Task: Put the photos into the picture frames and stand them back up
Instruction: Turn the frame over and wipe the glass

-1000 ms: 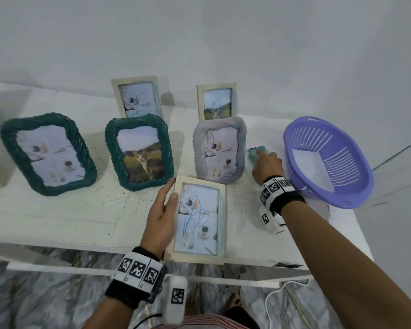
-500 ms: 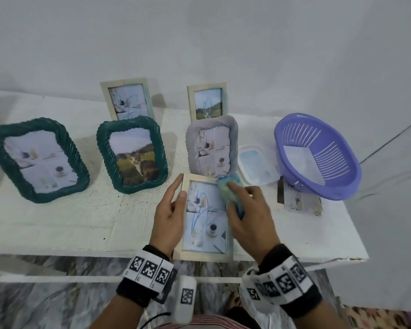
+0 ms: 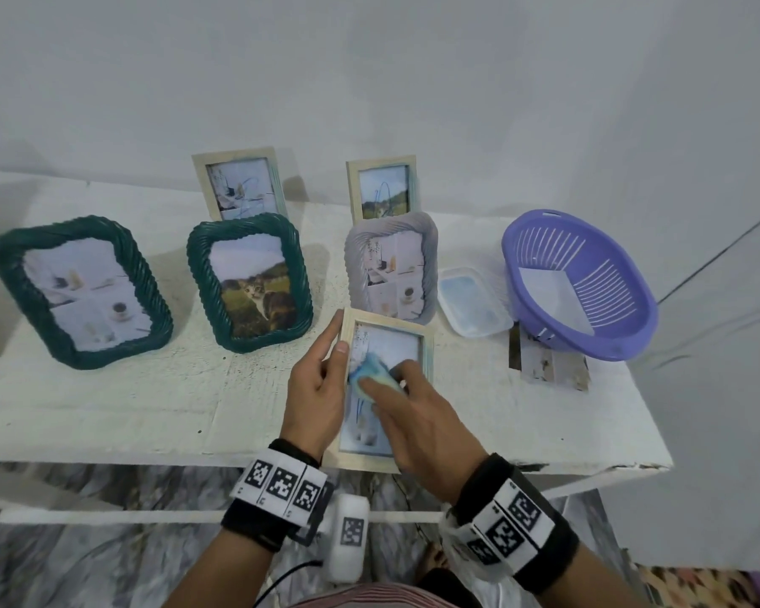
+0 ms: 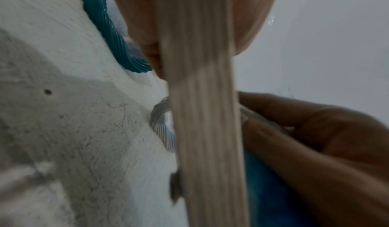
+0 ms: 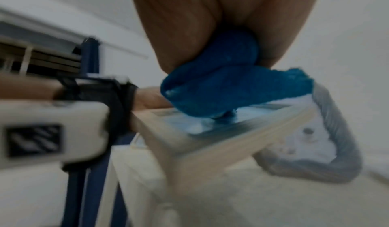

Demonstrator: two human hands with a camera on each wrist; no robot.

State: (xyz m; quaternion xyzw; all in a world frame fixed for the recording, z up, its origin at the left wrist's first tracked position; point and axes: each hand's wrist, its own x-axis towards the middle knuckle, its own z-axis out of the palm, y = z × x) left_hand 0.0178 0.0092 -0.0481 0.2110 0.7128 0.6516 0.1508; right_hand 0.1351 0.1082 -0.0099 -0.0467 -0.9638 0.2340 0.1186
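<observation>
A light wooden frame (image 3: pixel 426 344) with a photo behind its glass lies flat near the table's front edge. My left hand (image 3: pixel 332 340) grips its left side, thumb on the front and index finger along the edge. My right hand (image 3: pixel 391 383) holds a blue cloth (image 3: pixel 369 370) bunched in its fingers and presses it on the glass. In the right wrist view the blue cloth (image 5: pixel 221 89) touches the glass of the wooden frame (image 5: pixel 189 139). The left wrist view shows the wooden frame (image 4: pixel 202 114) edge-on, blurred.
Two green woven frames (image 3: pixel 82 291) (image 3: pixel 250 283), a grey frame (image 3: pixel 391 267) and two small wooden frames (image 3: pixel 240 184) (image 3: pixel 382 186) stand behind. At right are a clear plastic tray (image 3: pixel 474 307), a purple basket (image 3: pixel 514 239) and a loose photo (image 3: pixel 549 362) under it.
My right hand took the blue cloth from beside the basket, brought it to the lying frame, and now rubs it lower on the glass. My left hand stays on the frame's left side.
</observation>
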